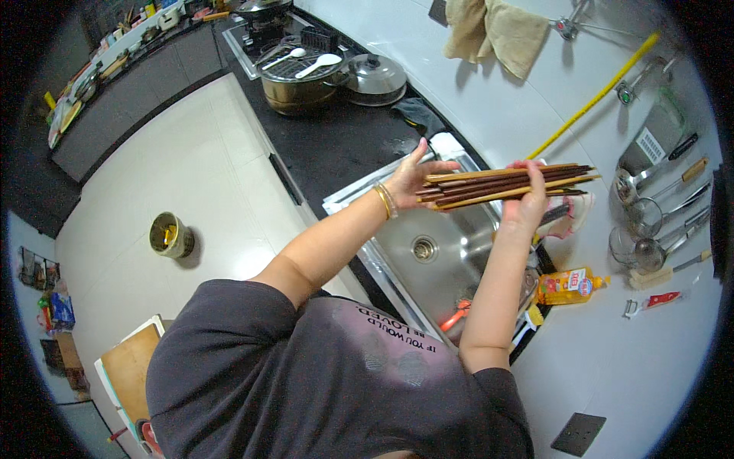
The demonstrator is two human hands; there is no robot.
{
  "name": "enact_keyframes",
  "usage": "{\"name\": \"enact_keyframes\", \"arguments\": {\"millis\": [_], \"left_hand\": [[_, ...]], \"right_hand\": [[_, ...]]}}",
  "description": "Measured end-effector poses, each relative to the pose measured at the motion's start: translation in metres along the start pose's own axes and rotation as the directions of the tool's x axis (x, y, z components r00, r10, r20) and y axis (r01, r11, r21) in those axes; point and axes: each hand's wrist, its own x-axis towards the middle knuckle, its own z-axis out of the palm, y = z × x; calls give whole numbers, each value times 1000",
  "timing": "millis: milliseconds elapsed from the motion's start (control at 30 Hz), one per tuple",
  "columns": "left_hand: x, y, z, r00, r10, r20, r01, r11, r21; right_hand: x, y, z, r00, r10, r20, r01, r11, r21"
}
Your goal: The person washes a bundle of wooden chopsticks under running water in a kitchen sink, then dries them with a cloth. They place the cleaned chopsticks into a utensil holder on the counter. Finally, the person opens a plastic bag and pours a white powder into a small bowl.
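Note:
A bundle of wooden chopsticks [487,188], some dark brown and some light, lies level above the stainless steel sink [395,241]. My right hand [527,198] is closed around the bundle near its right end. At the other end my left hand [410,181] has its fingers spread, with the chopstick ends right at its palm; whether they touch it I cannot tell. Bracelets circle the left wrist. Below, the sink's drain [424,249] shows, and an orange-handled tool [456,314] lies at the near side of the basin, partly hidden by my right forearm.
A bottle of orange dish soap [567,286] stands right of the sink. Strainers and ladles [648,252] hang on the wall, near a yellow hose [596,94]. On the counter sit a steamer pot [298,94] and a metal lid [375,77]. A bin [172,235] stands on the floor.

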Motion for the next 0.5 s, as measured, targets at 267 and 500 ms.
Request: {"name": "enact_keyframes", "arguments": {"millis": [267,500], "left_hand": [[-58,56,-49,982,-6,-189,-44,964,-262],[-120,139,-84,917,34,-398,-47,999,-23]], "right_hand": [[-16,118,40,997,75,3,-75,996,-49],[-47,202,122,983,-131,128,149,980,-136]]}}
